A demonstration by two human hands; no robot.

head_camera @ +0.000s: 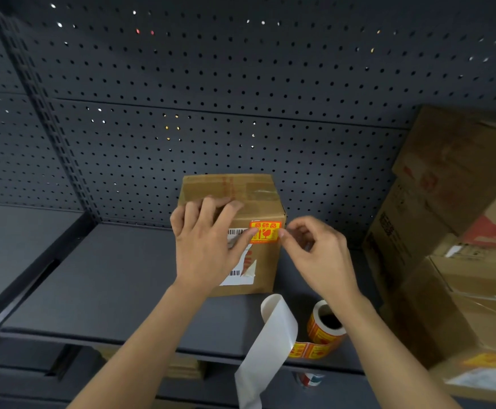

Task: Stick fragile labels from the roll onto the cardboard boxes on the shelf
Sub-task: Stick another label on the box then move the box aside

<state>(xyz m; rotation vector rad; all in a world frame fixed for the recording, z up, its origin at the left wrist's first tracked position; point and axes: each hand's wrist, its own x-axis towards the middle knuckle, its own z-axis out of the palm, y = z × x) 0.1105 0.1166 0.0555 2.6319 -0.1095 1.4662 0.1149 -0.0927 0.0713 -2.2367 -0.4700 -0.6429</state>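
A small cardboard box (258,199) stands on the dark shelf (108,278), in the middle. An orange and yellow fragile label (265,231) lies on the upper right of its front face. My left hand (205,243) rests over the box's top left corner and front, its thumb tip at the label's left edge. My right hand (314,249) is at the label's right edge, thumb and forefinger pinched together there. The label roll (326,323) lies on the shelf in front of the box, with a strip of white backing paper (273,340) curling over the shelf edge.
Larger cardboard boxes (453,219) are stacked on the right of the shelf. A dark pegboard wall (211,98) forms the back. A shelf upright (43,113) runs down the left. A lower shelf holds some small items under the edge.
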